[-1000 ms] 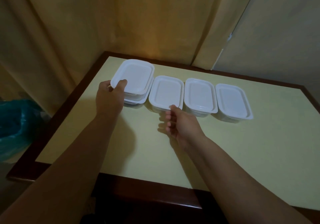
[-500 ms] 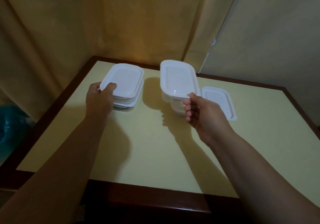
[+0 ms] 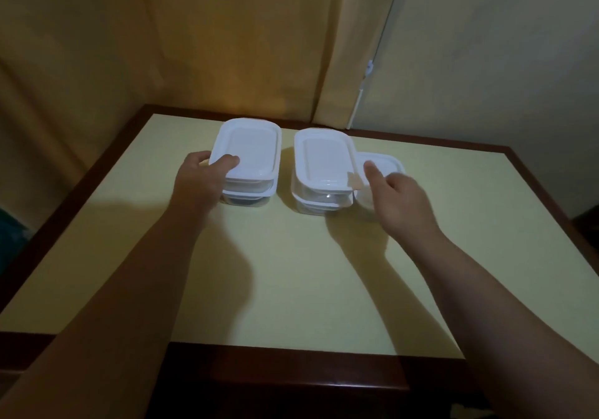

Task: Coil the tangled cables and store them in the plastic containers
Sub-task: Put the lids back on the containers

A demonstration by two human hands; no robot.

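Two stacks of white-lidded plastic containers stand at the back of the table. My left hand (image 3: 202, 182) grips the near left corner of the top container (image 3: 249, 149) of the left stack, thumb on its lid. The right stack's top container (image 3: 322, 159) sits slightly askew on the one below it. My right hand (image 3: 395, 198) hovers just right of that stack with relaxed fingers, holding nothing, in front of a single container (image 3: 385, 162). Something dark shows inside the bottom left container (image 3: 246, 202). No loose cables are in view.
The pale yellow table (image 3: 291, 272) has a dark wooden rim. Yellow curtains (image 3: 194, 45) hang behind it and a pale wall (image 3: 502, 62) stands at the right. A blue-green bag shows at the far left edge (image 3: 8, 230).
My right hand carried a container rightward, set it on top of the neighbouring one and let go. My left hand kept its grip on the left stack's top container.
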